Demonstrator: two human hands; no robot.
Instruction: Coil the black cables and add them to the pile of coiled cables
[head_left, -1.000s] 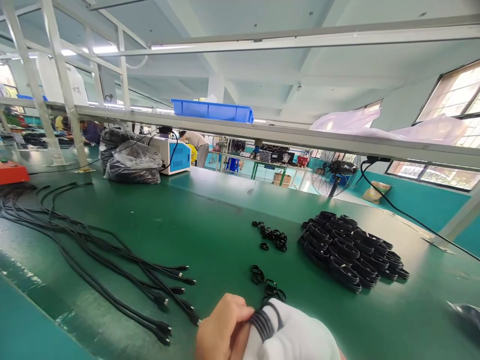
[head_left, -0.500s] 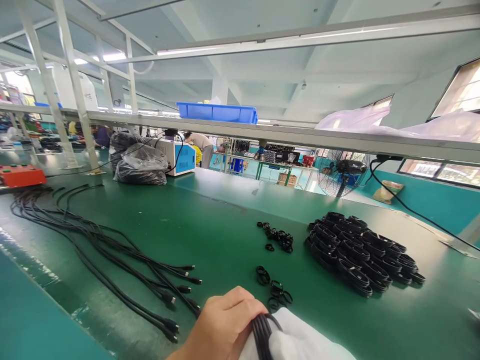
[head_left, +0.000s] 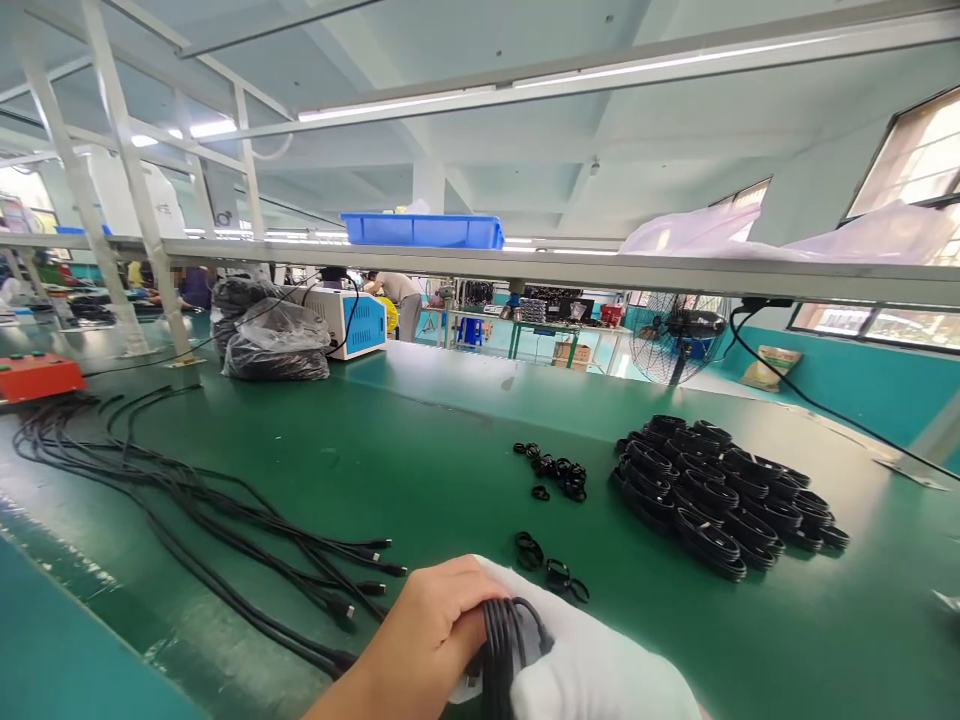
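Note:
At the bottom edge my left hand (head_left: 431,630), bare, grips a coiled black cable (head_left: 501,640). My right hand (head_left: 592,665), in a white glove, holds the same coil from the other side, and the cable loops wrap over the glove. Just beyond the hands lie small black rings (head_left: 551,572) on the green table (head_left: 420,440). A second cluster of black rings (head_left: 555,470) lies farther back. To the right sits a pile of coiled black cables (head_left: 720,495). Several loose black cables (head_left: 225,510) stretch across the table on the left, plugs toward me.
An orange box (head_left: 37,375) stands at far left. Black bagged goods (head_left: 274,340) and a white-blue machine (head_left: 352,318) sit at the back. A blue bin (head_left: 424,230) rests on the overhead shelf rail. A floor fan (head_left: 671,335) and people at other benches are behind.
Both hands have come up a little into view with the coil, and the left hand's fingers now wrap farther over the cable loops. The view shifted slightly.

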